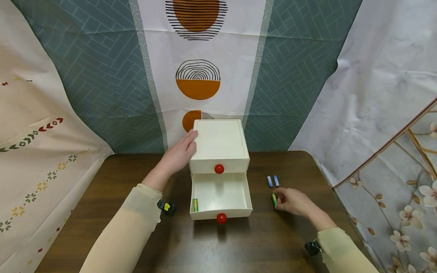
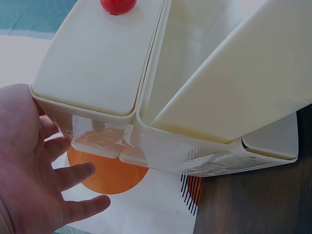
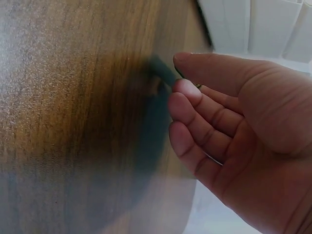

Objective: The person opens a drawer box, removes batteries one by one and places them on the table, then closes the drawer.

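A small white two-drawer cabinet (image 1: 220, 138) stands near the back of the table. Its lower drawer (image 1: 223, 191) is pulled out, with one green battery (image 1: 195, 205) by the left wall; the upper drawer (image 1: 203, 167) is closed. Against the cabinet's left side rests my left hand (image 1: 179, 154), and in the left wrist view its fingers (image 2: 78, 175) are spread. To the right of the drawer, my right hand (image 1: 294, 201) pinches another green battery (image 1: 274, 199) at the tabletop. Thumb and fingers mostly hide that battery in the right wrist view.
Two blue-and-white batteries (image 1: 270, 182) lie side by side just beyond my right hand. Red round knobs (image 1: 221, 218) stick out from the drawer fronts. Patterned cloth (image 1: 290, 76) hangs behind the brown wooden table (image 1: 273, 242) and along both sides.
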Demonstrator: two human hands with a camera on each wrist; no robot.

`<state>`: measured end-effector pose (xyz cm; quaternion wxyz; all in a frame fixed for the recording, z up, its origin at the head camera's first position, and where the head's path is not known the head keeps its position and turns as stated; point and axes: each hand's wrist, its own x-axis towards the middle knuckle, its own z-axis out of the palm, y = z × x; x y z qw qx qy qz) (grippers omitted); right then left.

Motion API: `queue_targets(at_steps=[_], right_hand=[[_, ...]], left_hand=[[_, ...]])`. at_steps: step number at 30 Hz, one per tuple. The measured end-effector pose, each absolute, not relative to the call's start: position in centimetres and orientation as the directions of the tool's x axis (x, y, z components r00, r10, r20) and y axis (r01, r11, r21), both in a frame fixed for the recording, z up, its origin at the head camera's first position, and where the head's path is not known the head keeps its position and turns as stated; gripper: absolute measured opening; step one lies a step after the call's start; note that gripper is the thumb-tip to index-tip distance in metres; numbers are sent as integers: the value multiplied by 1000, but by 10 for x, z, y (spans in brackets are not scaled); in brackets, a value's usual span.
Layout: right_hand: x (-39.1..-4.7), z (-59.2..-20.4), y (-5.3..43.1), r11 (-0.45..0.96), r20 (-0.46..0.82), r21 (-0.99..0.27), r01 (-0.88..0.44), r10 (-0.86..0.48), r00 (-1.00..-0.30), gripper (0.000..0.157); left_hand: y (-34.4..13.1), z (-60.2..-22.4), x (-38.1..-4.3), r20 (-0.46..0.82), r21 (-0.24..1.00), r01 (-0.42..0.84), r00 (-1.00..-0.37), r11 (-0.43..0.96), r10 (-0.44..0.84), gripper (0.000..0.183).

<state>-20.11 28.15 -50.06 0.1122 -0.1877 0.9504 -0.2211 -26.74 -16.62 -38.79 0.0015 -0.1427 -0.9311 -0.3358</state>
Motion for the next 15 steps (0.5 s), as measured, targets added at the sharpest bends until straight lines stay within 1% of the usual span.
queue_targets(at_steps=[5, 15], right_hand=[[-202, -504, 281, 838, -133, -457, -296, -394, -910, 40], [-205, -514, 283, 838, -119, -450, -309, -399, -909, 44]], left_hand=[[-166, -389, -268, 101, 632, 268, -959, 727, 265, 63], [-166, -388, -267, 96, 637, 266, -959, 723, 268, 63]])
